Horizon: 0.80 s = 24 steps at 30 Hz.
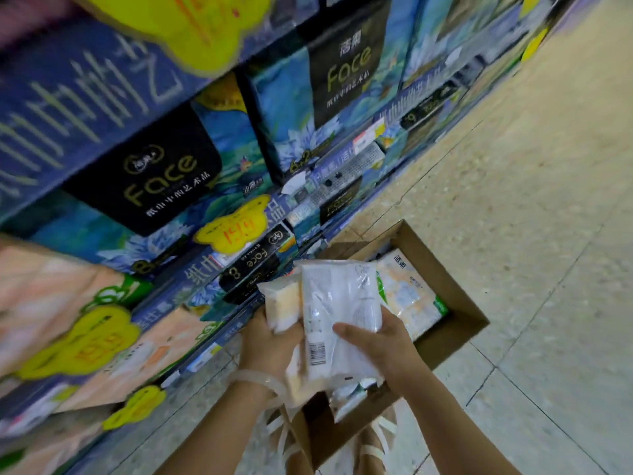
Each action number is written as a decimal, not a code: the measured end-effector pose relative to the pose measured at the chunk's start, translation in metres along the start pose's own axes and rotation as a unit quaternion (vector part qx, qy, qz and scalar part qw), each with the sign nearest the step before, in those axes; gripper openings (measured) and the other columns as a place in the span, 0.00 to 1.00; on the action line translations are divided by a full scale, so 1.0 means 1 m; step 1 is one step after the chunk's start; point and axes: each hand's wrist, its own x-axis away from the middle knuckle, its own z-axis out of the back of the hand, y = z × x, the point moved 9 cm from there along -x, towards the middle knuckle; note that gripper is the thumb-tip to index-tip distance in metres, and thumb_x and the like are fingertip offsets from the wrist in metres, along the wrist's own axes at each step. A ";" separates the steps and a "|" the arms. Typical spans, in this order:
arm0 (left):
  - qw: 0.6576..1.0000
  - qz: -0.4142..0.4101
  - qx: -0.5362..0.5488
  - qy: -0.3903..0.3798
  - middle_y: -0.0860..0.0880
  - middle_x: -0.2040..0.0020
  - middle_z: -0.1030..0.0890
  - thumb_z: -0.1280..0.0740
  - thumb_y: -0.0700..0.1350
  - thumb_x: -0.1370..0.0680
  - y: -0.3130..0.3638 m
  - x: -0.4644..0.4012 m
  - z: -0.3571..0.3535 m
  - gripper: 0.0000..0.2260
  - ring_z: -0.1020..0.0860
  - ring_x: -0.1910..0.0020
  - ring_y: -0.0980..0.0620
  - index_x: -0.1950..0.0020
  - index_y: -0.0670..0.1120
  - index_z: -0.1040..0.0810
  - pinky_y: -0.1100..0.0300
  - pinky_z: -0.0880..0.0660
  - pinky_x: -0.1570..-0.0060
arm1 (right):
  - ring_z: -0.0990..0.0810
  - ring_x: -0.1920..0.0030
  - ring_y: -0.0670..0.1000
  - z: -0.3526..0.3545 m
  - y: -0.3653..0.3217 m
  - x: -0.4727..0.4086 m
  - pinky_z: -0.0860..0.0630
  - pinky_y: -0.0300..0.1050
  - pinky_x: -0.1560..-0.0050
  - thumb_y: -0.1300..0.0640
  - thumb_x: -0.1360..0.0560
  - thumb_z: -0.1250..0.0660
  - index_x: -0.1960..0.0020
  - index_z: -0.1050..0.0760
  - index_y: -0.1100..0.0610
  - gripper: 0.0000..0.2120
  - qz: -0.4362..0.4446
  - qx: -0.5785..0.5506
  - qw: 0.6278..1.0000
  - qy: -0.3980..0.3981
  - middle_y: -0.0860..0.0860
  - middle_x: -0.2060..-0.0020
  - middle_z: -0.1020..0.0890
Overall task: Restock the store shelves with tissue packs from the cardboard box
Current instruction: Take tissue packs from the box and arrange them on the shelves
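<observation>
Low in the centre of the frame, both hands were clamped on tissue packs lifted just above the cardboard box (455,323). The left hand (270,344) gripped a pale yellow pack (284,303) from below, its fingers curled under the wrapper. The right hand (380,341) held a white pack (339,313) against it, thumb laid across the printed back near the barcode. The two packs touched along their long edges, so the hands sat close together with the load between them.

More packs lay in the box on the floor, one with a green-edged wrapper (411,296) showing at centre right. The shelves (205,269) climbed the left half of the frame, already crowded with blue "Face" cartons (147,173) and yellow price tags (236,224).

The main risk looked to be the grip itself. The wrappers appeared slick and glossy, and each hand carried its pack by one end only; a turn toward the shelves could have let one slide free and drop back into the box or onto the floor. The shelf fronts appeared full, so pushing a soft pack into a tight gap might have crushed it or knocked a tag loose. The box stood right at the person's feet, which made a stumble likely on a step forward. The frame was blurred, so the exact finger placement could not be told.
</observation>
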 end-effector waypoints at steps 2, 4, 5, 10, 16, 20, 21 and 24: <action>1.000 -0.018 0.011 -0.001 0.47 0.54 0.18 0.25 0.38 0.31 0.020 0.024 0.008 0.13 0.20 0.56 0.50 0.49 0.45 0.21 0.56 0.24 0.59 | 0.15 0.58 0.50 -0.003 -0.020 0.021 0.18 0.44 0.61 0.61 0.33 0.25 0.49 0.23 0.53 0.14 0.010 0.004 1.000 -0.012 0.50 0.58 0.14; 0.999 -0.039 0.019 0.004 0.49 0.56 0.17 0.24 0.44 0.37 0.043 0.049 0.013 0.13 0.19 0.56 0.50 0.55 0.51 0.21 0.51 0.22 0.55 | 0.15 0.57 0.51 -0.003 -0.043 0.041 0.18 0.44 0.61 0.61 0.33 0.25 0.49 0.23 0.53 0.14 0.028 0.011 0.999 -0.015 0.51 0.56 0.14; 0.998 -0.054 0.024 0.007 0.51 0.57 0.17 0.25 0.46 0.40 0.056 0.061 0.016 0.13 0.19 0.57 0.50 0.57 0.52 0.21 0.50 0.22 0.54 | 0.15 0.56 0.52 -0.003 -0.054 0.051 0.18 0.45 0.60 0.62 0.33 0.25 0.49 0.22 0.54 0.14 0.038 0.014 0.999 -0.017 0.52 0.55 0.14; 0.993 -0.081 0.077 0.028 0.48 0.57 0.17 0.23 0.38 0.33 0.094 0.117 0.027 0.11 0.19 0.57 0.49 0.53 0.45 0.19 0.53 0.22 0.58 | 0.15 0.53 0.57 0.007 -0.113 0.095 0.19 0.55 0.53 0.65 0.34 0.25 0.49 0.21 0.56 0.15 0.072 0.033 0.996 -0.043 0.55 0.54 0.14; 0.978 -0.128 0.132 0.097 0.51 0.59 0.17 0.26 0.35 0.31 0.115 0.194 0.068 0.09 0.19 0.59 0.52 0.57 0.47 0.19 0.60 0.26 0.63 | 0.15 0.56 0.56 0.001 -0.181 0.153 0.18 0.51 0.58 0.64 0.35 0.24 0.49 0.20 0.60 0.15 0.127 0.102 0.982 -0.094 0.55 0.57 0.14; 0.961 -0.153 0.169 0.154 0.53 0.61 0.17 0.26 0.34 0.32 0.111 0.246 0.117 0.10 0.18 0.61 0.56 0.56 0.45 0.19 0.63 0.24 0.63 | 0.15 0.60 0.54 -0.045 -0.203 0.195 0.19 0.46 0.64 0.68 0.35 0.25 0.52 0.19 0.60 0.13 0.155 0.138 0.966 -0.155 0.54 0.61 0.14; 0.955 -0.162 0.184 0.169 0.54 0.62 0.17 0.25 0.34 0.32 0.108 0.261 0.133 0.10 0.19 0.63 0.59 0.56 0.46 0.20 0.65 0.24 0.63 | 0.15 0.59 0.56 -0.061 -0.204 0.206 0.19 0.50 0.60 0.66 0.37 0.24 0.51 0.19 0.60 0.15 0.156 0.150 0.961 -0.171 0.54 0.60 0.14; 0.935 -0.173 0.229 0.208 0.53 0.59 0.16 0.25 0.34 0.32 0.091 0.303 0.183 0.11 0.19 0.59 0.56 0.55 0.47 0.20 0.59 0.24 0.56 | 0.16 0.52 0.58 -0.120 -0.199 0.247 0.21 0.58 0.48 0.56 0.48 0.18 0.47 0.19 0.57 0.30 0.154 0.178 0.942 -0.241 0.54 0.54 0.14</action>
